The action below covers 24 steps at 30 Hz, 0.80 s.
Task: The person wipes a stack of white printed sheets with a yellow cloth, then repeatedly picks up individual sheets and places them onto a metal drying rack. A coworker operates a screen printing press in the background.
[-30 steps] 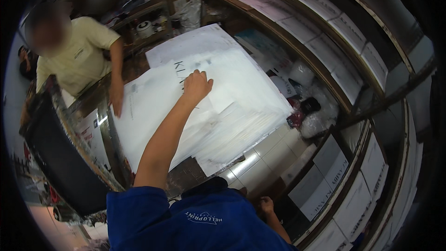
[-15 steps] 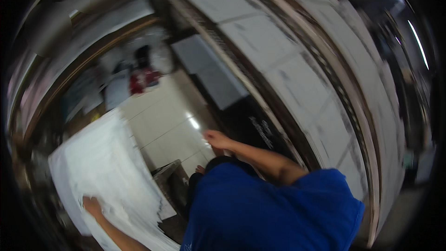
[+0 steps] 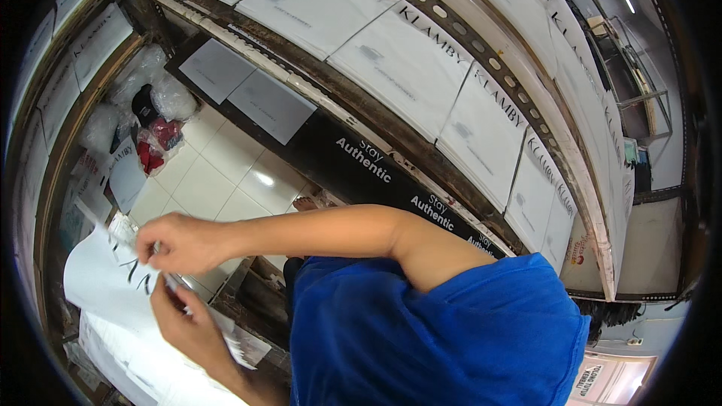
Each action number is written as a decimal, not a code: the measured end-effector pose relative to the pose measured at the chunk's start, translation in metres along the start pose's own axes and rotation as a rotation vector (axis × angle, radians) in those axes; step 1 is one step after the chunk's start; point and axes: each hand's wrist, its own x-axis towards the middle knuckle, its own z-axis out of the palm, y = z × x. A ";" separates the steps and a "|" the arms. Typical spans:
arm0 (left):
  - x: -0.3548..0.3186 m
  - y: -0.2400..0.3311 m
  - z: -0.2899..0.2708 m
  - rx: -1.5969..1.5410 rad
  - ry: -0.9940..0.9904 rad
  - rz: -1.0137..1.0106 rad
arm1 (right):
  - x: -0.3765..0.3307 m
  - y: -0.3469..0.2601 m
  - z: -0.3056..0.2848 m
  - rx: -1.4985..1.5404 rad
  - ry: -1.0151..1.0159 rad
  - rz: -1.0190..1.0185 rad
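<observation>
At the lower left, a white sheet (image 3: 98,271) with black lettering is lifted and curved above a stack of white sheets (image 3: 135,365). My left hand (image 3: 186,327) pinches the sheet's near edge between thumb and fingers. My right hand (image 3: 188,242) reaches across from the right, its fingers curled in a pinch at the sheet's upper corner, just above the left hand. The fingertips partly hide the edge they grip.
Long tilted racks on the right carry rows of white printed panels (image 3: 361,45). A black board with grey panels (image 3: 271,105) lies beside them. Plastic-wrapped bundles (image 3: 173,96) and a red packet (image 3: 150,156) sit on the left, beyond the tiled floor (image 3: 233,152).
My right hand has moved left from over the floor to the sheet. My left hand has come off the stack's surface, and one sheet is now raised between both hands. The view has turned.
</observation>
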 end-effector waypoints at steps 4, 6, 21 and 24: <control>0.000 0.033 0.035 -0.079 -0.146 0.099 | -0.039 -0.013 -0.039 -0.166 0.139 0.082; 0.001 0.053 0.050 -0.188 -0.186 0.142 | -0.059 -0.014 -0.062 -0.173 0.208 0.151; 0.001 0.044 0.112 -0.325 -0.268 0.137 | -0.315 -0.123 -0.445 -0.886 0.813 0.703; -0.005 0.012 0.131 -0.214 -0.301 0.019 | -0.356 -0.089 -0.532 -1.062 0.902 0.827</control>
